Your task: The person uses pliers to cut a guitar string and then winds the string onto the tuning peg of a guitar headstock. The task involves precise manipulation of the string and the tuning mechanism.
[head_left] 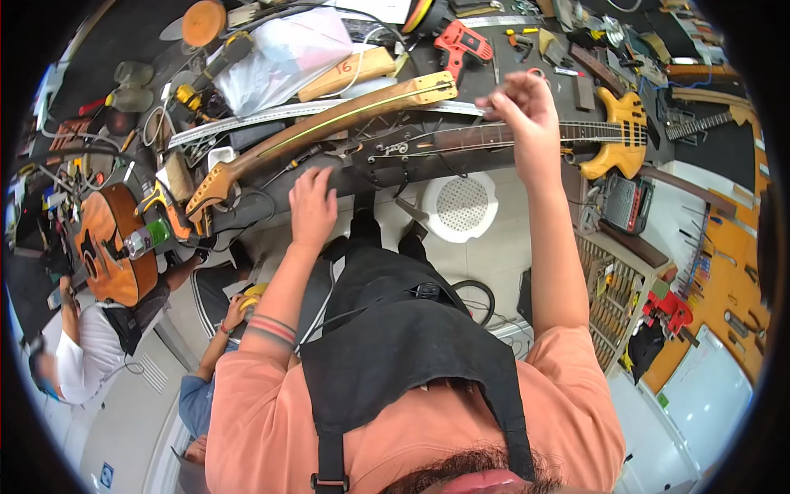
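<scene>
My left hand (313, 206) is over the front edge of the bench, fingers spread, with nothing visible in it. Just beyond lies a guitar neck (329, 123), its pale headstock at the left and its drilled heel at the right. My right hand (531, 111) is raised above a stringed bass guitar (485, 138); its fingers are bent and apart, and I see nothing held in them. The bass has a yellow wooden body (621, 136) at the right and metal tuners (397, 149) at the left. Pliers (341, 148) rest between the two instruments.
A red power tool (461, 49), a wooden block (350, 74) and a plastic bag (284, 58) crowd the bench's far side. A white round stool (461, 206) stands below. At left, other people sit near an acoustic guitar (115, 247); a tool rack (609, 296) is at right.
</scene>
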`<state>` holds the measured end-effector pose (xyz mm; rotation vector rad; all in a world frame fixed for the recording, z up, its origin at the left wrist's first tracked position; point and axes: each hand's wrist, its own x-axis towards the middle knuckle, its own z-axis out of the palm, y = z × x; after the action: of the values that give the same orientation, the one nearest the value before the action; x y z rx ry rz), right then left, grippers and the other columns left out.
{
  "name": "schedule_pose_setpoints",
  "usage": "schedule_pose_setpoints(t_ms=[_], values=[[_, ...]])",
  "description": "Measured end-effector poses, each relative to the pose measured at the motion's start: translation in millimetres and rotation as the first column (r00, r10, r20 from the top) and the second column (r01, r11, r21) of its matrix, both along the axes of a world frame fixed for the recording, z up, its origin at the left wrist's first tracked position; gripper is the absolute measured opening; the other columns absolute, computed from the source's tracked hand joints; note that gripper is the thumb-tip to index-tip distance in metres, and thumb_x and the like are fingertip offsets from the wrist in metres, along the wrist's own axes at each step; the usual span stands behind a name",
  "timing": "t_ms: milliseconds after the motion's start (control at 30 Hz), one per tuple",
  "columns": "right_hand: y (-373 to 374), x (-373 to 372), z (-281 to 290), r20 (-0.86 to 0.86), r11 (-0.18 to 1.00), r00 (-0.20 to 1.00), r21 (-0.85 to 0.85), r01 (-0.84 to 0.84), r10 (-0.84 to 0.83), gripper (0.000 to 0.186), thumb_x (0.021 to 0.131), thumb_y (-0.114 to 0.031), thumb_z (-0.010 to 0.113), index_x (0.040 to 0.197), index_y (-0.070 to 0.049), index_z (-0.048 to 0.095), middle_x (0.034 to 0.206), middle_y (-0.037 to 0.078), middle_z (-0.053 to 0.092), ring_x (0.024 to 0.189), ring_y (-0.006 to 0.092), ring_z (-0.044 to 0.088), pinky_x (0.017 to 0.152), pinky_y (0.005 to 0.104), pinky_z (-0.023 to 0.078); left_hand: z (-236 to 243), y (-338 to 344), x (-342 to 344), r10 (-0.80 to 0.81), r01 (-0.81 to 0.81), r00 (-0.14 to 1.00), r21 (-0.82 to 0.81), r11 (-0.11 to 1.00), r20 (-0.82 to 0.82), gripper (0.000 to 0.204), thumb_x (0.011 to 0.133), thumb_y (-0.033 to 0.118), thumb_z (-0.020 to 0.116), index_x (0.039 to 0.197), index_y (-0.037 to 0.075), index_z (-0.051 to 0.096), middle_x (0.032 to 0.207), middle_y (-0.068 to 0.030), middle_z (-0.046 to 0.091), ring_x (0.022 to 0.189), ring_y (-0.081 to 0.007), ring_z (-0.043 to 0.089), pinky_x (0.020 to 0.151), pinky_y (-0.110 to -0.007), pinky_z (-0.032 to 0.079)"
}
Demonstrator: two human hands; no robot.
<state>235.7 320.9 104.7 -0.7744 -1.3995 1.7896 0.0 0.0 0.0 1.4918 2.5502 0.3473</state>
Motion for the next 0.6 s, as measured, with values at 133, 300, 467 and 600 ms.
schedule_pose_setpoints(t_ms=[133,300,467,600], values=[[-25.0,80.2,28.2,0.281,0.988,0.948,-0.079,-0.135,0.152,0.027,0.098,-0.001,0.062,0.123,0.000,0.052,0.097,0.006,0.062,0.087,0.0178,0.069,0.080,0.0312,0.056,-26.4,65.3,78.5,-0.028,0.014,0.992,0.115,0.993,0.124,0.058,0.088,0.014,0.072,0.143,0.016,0.055,0.131,-0.0072,0.056,0.119,-0.0302,0.055,0.098,-0.045,0.045],[-105.8,116.6,-27.2,0.451,0.905,0.802,-0.348,-0.246,0.391,0.029,0.100,0.001,0.058,0.128,0.002,0.052,0.097,0.005,0.062,0.086,0.0144,0.066,0.080,0.0298,0.055,-35.7,70.1,68.9,-0.041,0.036,0.997,0.085,0.996,0.060,0.043,0.088,0.015,0.072,0.130,0.014,0.062,0.115,-0.0058,0.058,0.106,-0.0274,0.057,0.088,-0.043,0.046],[-161.7,134.8,-94.2,0.537,0.814,0.632,-0.502,-0.293,0.559,0.018,0.104,-0.004,0.053,0.120,0.002,0.057,0.096,0.008,0.063,0.083,0.0151,0.067,0.077,0.0308,0.057,-46.9,50.8,65.4,-0.076,0.061,0.994,0.164,0.985,0.083,0.032,0.086,0.012,0.072,0.118,0.016,0.064,0.109,-0.0038,0.057,0.106,-0.0256,0.055,0.089,-0.044,0.042],[-179.1,106.1,-126.8,0.433,0.787,0.721,-0.563,-0.254,0.542,0.016,0.106,-0.009,0.050,0.117,0.000,0.057,0.092,0.006,0.063,0.076,0.0131,0.065,0.068,0.0281,0.054,-48.0,40.6,63.6,-0.088,0.072,0.994,0.207,0.976,0.069,0.032,0.085,0.013,0.072,0.117,0.016,0.064,0.113,-0.0033,0.058,0.109,-0.0249,0.054,0.092,-0.044,0.040]])
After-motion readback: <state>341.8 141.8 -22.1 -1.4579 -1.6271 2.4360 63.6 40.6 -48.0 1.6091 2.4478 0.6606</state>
